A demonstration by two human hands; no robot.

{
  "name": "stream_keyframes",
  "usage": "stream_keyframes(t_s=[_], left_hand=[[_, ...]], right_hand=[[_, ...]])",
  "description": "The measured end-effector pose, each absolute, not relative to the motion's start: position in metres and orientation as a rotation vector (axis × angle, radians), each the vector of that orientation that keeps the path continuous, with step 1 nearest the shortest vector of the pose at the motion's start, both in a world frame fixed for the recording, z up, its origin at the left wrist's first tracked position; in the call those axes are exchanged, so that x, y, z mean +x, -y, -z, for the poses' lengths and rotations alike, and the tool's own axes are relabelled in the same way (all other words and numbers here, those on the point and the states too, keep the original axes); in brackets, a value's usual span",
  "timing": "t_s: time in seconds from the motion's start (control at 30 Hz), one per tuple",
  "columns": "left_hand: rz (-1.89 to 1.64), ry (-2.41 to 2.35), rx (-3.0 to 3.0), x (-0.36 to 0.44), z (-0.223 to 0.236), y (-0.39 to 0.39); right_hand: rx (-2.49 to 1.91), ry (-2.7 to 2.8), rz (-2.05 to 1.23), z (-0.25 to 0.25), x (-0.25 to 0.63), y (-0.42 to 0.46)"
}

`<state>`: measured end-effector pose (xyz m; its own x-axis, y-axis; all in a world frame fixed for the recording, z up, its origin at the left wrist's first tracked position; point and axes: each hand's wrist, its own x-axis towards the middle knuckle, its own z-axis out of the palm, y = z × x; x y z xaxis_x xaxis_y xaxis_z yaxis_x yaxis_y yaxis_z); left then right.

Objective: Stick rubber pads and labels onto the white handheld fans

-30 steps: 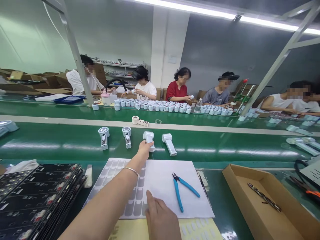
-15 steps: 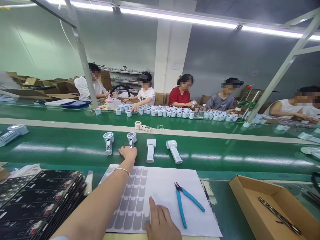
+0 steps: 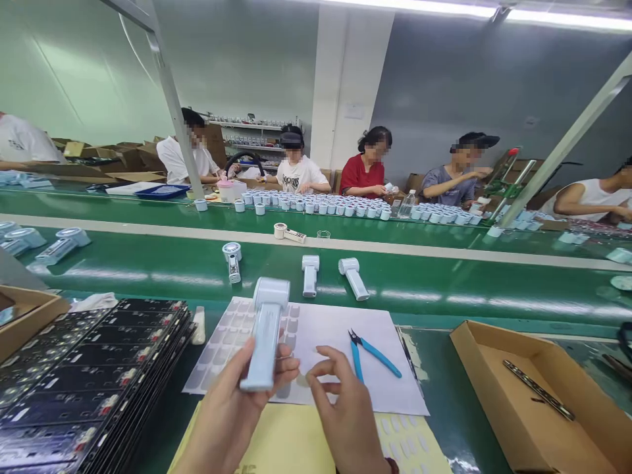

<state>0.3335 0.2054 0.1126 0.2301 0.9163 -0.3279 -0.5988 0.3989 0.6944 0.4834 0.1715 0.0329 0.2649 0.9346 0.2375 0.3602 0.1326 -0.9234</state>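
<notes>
My left hand [image 3: 232, 408] is closed around the handle of a pale blue handheld device [image 3: 265, 332], holding it upright over the white sticker sheet [image 3: 316, 329]. My right hand [image 3: 348, 411] hovers just right of it with thumb and forefinger pinched together; what they hold is too small to make out. Grey stickers [image 3: 222, 339] fill the sheet's left part. Blue cutters [image 3: 368, 352] lie on its right part. Three more such devices [image 3: 310, 274] rest on the green conveyor belt [image 3: 444, 283] beyond the sheet.
A stack of black circuit panels [image 3: 89, 375] lies at the left. An open cardboard box [image 3: 538, 395] with a thin strip inside sits at the right. Yellow sheets [image 3: 291, 441] lie under my hands. Several people work at the far belt behind rows of small white cups [image 3: 340, 209].
My left hand picked a device off the belt and brought it back over the sheet. My right hand lifted from the sheet and pinched beside it.
</notes>
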Motion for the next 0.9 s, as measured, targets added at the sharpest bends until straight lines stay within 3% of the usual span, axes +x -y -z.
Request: stream_keyframes(t_s=[0.23, 0.4, 0.6, 0.9], left_hand=[[-1.068, -1.029, 0.570, 0.286, -0.080, -0.170], [-1.070, -1.075, 0.468, 0.286, -0.086, -0.166], [-1.070, -1.065, -0.006, 0.309, -0.109, -0.173], [-1.127, -0.988, -0.149, 0.310, -0.113, -0.176]], right_hand=[[-1.241, 0.866, -1.013, -0.068, 0.465, -0.134], [-1.169, 0.861, -1.202, -0.077, 0.440, -0.118], [-1.135, 0.927, -1.250, -0.085, 0.415, -0.115], [-1.211, 0.911, -1.233, -0.097, 0.402, -0.124]])
